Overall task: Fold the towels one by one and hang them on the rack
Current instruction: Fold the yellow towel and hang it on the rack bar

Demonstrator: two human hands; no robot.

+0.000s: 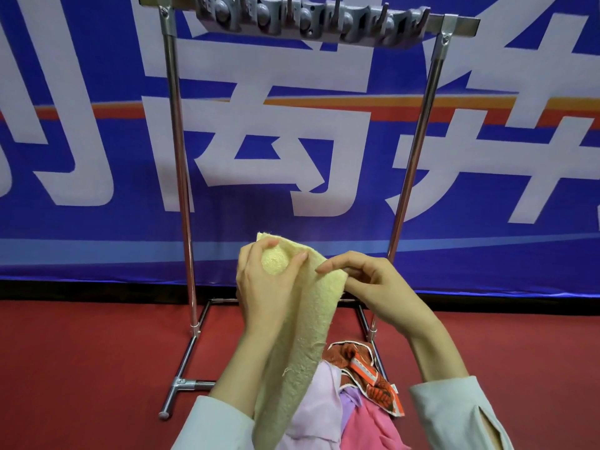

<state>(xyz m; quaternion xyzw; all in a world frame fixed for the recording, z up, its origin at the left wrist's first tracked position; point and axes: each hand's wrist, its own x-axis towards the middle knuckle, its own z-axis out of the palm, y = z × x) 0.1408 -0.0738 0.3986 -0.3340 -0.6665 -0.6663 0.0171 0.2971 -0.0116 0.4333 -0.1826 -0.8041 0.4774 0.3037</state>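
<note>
Sleeves (454, 414) in pale grey are framing the bottom edge of the view, 1 on each forearm. Between them a heap of towels is lying low down: a lilac towel (321, 404), a pink towel (367, 430) and, just behind these, a red-orange patterned towel (367, 368) with a white border.

Above the heap a yellow towel (305, 336) is hanging in the air. It is pale and coarse-looped, doubled into a long narrow strip that is trailing down across the left forearm to the bottom edge, with a loose thread showing on its right edge. The left hand (266, 287) is wrapping its grip around the towel's top end, thumb and fingers curling over a rounded bulge of cloth. The right hand (373, 287) is touching the strip's right edge just beside it, its grip narrow, forefinger and thumb pinching the fold.

Behind the hands, the rack (180, 157) is standing on the red floor (81, 352), its 2 chrome posts rising to a top bar that is carrying a grey hook strip (311, 19). A blue banner (97, 76) with large white characters is filling the wall beyond.
</note>
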